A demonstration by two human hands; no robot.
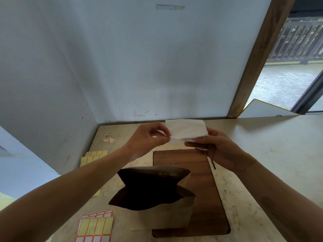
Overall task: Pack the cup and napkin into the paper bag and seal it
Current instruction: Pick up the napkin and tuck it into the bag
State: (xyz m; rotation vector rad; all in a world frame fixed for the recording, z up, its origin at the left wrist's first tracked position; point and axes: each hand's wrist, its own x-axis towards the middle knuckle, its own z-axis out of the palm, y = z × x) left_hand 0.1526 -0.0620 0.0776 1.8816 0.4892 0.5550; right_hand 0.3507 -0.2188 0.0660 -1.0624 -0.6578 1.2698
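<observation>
- Napkin: white, thin, folded to a small rectangle, held in the air between both hands, above and beyond the open mouth of the paper bag.
- Left hand: thumb and forefinger pinch the napkin's left lower corner; other fingers loosely curled behind.
- Right hand: fingers under the napkin's right edge, thumb side on top as far as I can tell; pinching it, exact finger lay partly hidden by the paper.
- Handling, my read: very light, limp, no stiffness, creases and tears easily; not slippery. Best taken at the edges or folded corners with a light pinch, as both hands do; squeezing the middle would crumple it.
- Paper bag stands upright below the hands, nearer the person, mouth gaping, dark inside; cup not visible, cannot tell whether it is in the bag.
- Bag sits on a wooden board below the right hand.
- Tape roll lies left of the left hand, well apart; sticker sheets under the left forearm, likely for sealing.
- Judged stage: napkin ready to drop into the bag; sealing not yet done, bag top unfolded.
</observation>
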